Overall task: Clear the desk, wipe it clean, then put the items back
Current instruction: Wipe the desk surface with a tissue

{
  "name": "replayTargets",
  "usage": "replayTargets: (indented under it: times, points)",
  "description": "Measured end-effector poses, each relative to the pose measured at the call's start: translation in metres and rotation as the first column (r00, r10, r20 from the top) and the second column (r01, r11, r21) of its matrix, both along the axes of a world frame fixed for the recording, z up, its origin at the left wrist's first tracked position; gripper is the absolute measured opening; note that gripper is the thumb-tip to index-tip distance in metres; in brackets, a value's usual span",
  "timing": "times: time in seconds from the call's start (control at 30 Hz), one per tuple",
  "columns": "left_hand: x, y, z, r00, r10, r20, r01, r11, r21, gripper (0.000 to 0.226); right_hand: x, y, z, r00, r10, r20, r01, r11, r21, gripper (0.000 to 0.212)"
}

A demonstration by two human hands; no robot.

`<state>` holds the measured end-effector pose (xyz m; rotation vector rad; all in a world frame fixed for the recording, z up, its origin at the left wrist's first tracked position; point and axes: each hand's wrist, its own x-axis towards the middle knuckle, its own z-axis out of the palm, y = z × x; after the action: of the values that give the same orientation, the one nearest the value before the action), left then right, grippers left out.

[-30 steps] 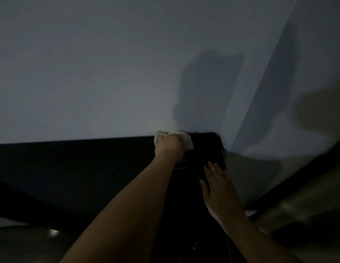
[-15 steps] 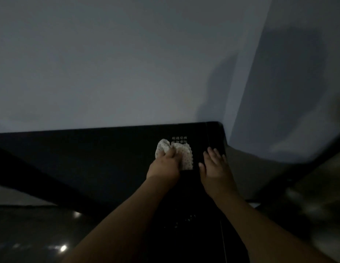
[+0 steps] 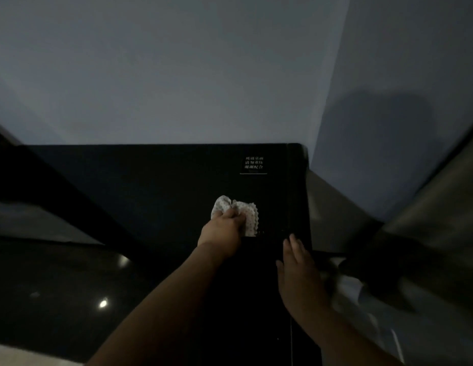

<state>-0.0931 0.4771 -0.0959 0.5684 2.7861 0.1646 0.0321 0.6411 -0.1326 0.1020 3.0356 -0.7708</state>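
Note:
The room is dim. A black glossy desk (image 3: pixel 156 180) stretches from the wall toward me, ending at a right edge near the corner. My left hand (image 3: pixel 222 232) grips a crumpled white dotted cloth (image 3: pixel 244 212) and holds it down on the desk top, right of centre. My right hand (image 3: pixel 298 270) lies flat on the desk near its right edge, fingers straight and pointing away from me, holding nothing. A small block of white printed text (image 3: pixel 254 163) sits on the desk surface near the far right corner.
Pale walls (image 3: pixel 177 70) meet in a corner behind the desk's right end. A dark diagonal bar (image 3: pixel 71 196) crosses the left side. Glossy dark floor (image 3: pixel 71 299) with light reflections lies at lower left. Something pale (image 3: pixel 349 289) shows beside the desk's right edge.
My left hand has drawn the cloth back from the desk's far edge toward me. The right hand stayed flat and slid nearer. The view tilted down, showing more desk.

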Motion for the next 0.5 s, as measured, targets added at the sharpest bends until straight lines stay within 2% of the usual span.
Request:
replayTargets:
  times: [0.07,0.17,0.3,0.4,0.5]
  points:
    - [0.005,0.001,0.001,1.000,0.020,0.010,-0.020,1.000,-0.009,0.045,0.004,-0.008,-0.010,0.998,-0.047,0.044,0.044,0.996,0.080,0.050]
    - [0.022,0.002,-0.001,1.000,0.020,0.019,-0.019,0.999,-0.031,0.047,0.004,-0.012,-0.022,0.993,-0.119,0.012,0.117,0.989,0.091,0.054]
    - [0.056,-0.010,-0.001,0.998,-0.024,0.065,0.026,0.999,-0.019,0.051,0.005,-0.013,-0.022,0.993,-0.104,-0.047,0.109,0.987,0.117,0.056]
    - [0.087,-0.022,0.002,0.991,-0.042,0.128,0.045,0.999,-0.019,0.056,0.004,-0.013,-0.016,0.995,-0.096,0.018,0.093,0.987,0.131,0.056]
    - [0.128,-0.034,0.005,0.988,-0.059,0.142,0.067,0.997,-0.046,0.057,0.004,-0.014,-0.015,0.993,-0.116,-0.003,0.115,0.983,0.144,0.054]
